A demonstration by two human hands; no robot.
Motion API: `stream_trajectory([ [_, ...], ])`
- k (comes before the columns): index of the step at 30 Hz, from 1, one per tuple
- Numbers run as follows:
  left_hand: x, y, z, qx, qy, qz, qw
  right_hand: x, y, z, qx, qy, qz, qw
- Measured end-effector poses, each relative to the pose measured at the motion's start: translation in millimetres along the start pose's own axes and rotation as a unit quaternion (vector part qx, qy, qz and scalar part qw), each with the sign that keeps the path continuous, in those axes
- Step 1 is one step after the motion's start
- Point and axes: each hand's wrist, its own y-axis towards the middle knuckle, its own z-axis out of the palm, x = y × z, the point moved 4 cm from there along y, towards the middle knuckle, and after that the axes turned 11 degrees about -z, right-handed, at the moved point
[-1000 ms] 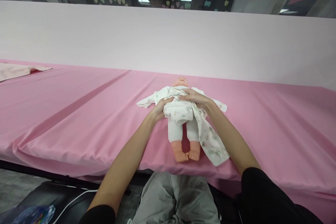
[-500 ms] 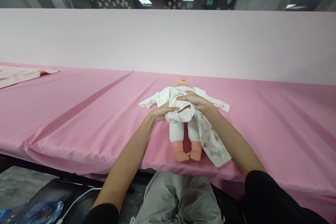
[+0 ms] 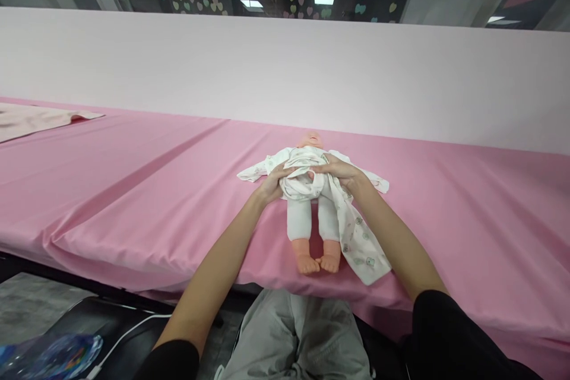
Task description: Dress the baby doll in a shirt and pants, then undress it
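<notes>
A baby doll (image 3: 307,264) lies on its back, feet toward me, with a white cloth body and bare plastic feet and head. Over its torso is bunched a white printed baby garment (image 3: 365,249), one leg of it trailing down to the right of the doll's legs. Its sleeves spread out on both sides. My left hand (image 3: 272,183) is closed on the bunched fabric at the left of the doll's waist. From the right, my right hand (image 3: 342,171) grips the gathered fabric, thumb pointing inward. Some fingers of both hands are hidden in the cloth.
Pink sheeting (image 3: 155,190) covers the padded table, which meets a white wall (image 3: 267,71). A pale pink cloth (image 3: 35,119) lies at the far left. Below on a black seat (image 3: 120,323) are a plastic bottle (image 3: 57,356) and a white cable (image 3: 129,332).
Both hands have shifted slightly up the doll's torso, and the bunched garment has changed its folds between them. The doll's legs and the trailing garment leg have stayed nearly in place.
</notes>
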Motion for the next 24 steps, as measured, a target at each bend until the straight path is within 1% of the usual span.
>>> stream_trajectory([
  [1,-0.4,1.6,-4.8,-0.017,0.002,0.027,0.999,3.6,0.6,-3.6,-0.040,0.014,-0.016,0.999],
  [3,1.3,4.7,-18.9,-0.082,0.040,0.078,0.993,13.1,-0.5,-13.8,-0.112,0.032,-0.048,0.992],
  [4,2.5,5.4,-25.6,-0.117,0.090,0.101,0.984,18.6,-2.4,-20.3,-0.142,0.037,-0.066,0.987],
  [5,3.6,5.2,-30.4,-0.141,0.160,0.125,0.969,24.5,-5.2,-27.3,-0.166,0.039,-0.086,0.982],
  [6,4.5,4.3,-32.6,-0.151,0.243,0.145,0.947,30.4,-8.7,-34.2,-0.183,0.039,-0.106,0.976],
  [7,5.2,2.6,-32.5,-0.150,0.326,0.163,0.919,36.2,-12.9,-40.8,-0.195,0.036,-0.126,0.972],
  [9,6.3,-2.0,-27.8,-0.123,0.458,0.187,0.860,47.4,-22.6,-50.7,-0.197,0.021,-0.157,0.967],
  [10,6.6,-4.3,-24.6,-0.105,0.501,0.189,0.838,52.6,-27.6,-53.3,-0.189,0.008,-0.162,0.968],
  [11,6.2,-6.5,-21.4,-0.091,0.529,0.189,0.822,57.6,-32.3,-54.3,-0.176,-0.011,-0.160,0.971],
  [12,5.4,-8.2,-18.3,-0.078,0.546,0.188,0.813,62.3,-36.6,-53.8,-0.160,-0.038,-0.149,0.975],
  [13,4.4,-9.5,-15.3,-0.065,0.553,0.189,0.809,66.1,-40.2,-52.1,-0.139,-0.077,-0.129,0.979],
  [14,3.7,-10.4,-12.8,-0.051,0.550,0.190,0.811,69.2,-42.9,-49.8,-0.116,-0.128,-0.103,0.980],
  [15,3.5,-10.7,-10.8,-0.036,0.542,0.190,0.818,71.1,-44.7,-47.2,-0.090,-0.188,-0.076,0.975],
  [16,4.3,-10.8,-9.3,-0.016,0.532,0.188,0.826,71.7,-45.4,-45.0,-0.064,-0.256,-0.050,0.963],
  [17,6.1,-10.8,-8.1,0.007,0.522,0.186,0.833,70.8,-45.1,-43.6,-0.042,-0.327,-0.028,0.944],
  [19,11.6,-11.3,-7.2,0.041,0.503,0.186,0.843,65.7,-42.1,-44.4,-0.025,-0.458,0.007,0.889],
  [20,14.3,-11.6,-7.8,0.035,0.492,0.190,0.849,62.4,-40.0,-46.0,-0.028,-0.510,0.019,0.859],
  [21,16.4,-11.9,-9.0,0.013,0.480,0.198,0.855,59.2,-38.0,-47.6,-0.035,-0.551,0.030,0.833],
  [22,18.0,-12.1,-10.2,-0.022,0.465,0.209,0.860,56.7,-36.5,-48.5,-0.039,-0.577,0.038,0.815],
  [23,19.2,-12.3,-11.2,-0.067,0.447,0.218,0.865,55.2,-35.6,-47.9,-0.036,-0.587,0.042,0.807],
  [24,19.9,-12.4,-11.6,-0.115,0.428,0.224,0.868,55.1,-35.5,-45.1,-0.023,-0.585,0.041,0.810],
])
